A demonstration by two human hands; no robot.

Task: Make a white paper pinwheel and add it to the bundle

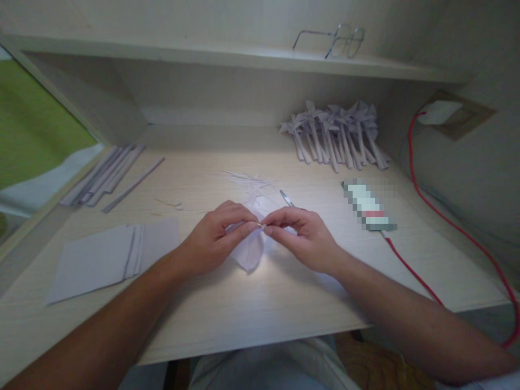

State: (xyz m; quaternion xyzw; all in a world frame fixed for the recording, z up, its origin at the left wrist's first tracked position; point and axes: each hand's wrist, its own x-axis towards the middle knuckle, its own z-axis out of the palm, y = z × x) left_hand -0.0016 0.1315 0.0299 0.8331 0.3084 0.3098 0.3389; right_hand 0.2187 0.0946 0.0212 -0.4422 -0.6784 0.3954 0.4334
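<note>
You're mid-fold: your left hand (211,238) and right hand (300,235) each pinch the top of the white paper piece (249,252) just above the table (260,303). Next, I'd judge, crease firmly without tearing.

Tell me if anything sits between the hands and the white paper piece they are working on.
Nothing visible does. The left hand and right hand both pinch the folded white paper piece directly, fingertips meeting at its top. The scissors and paper scraps lie behind, clear of the grip.
</note>
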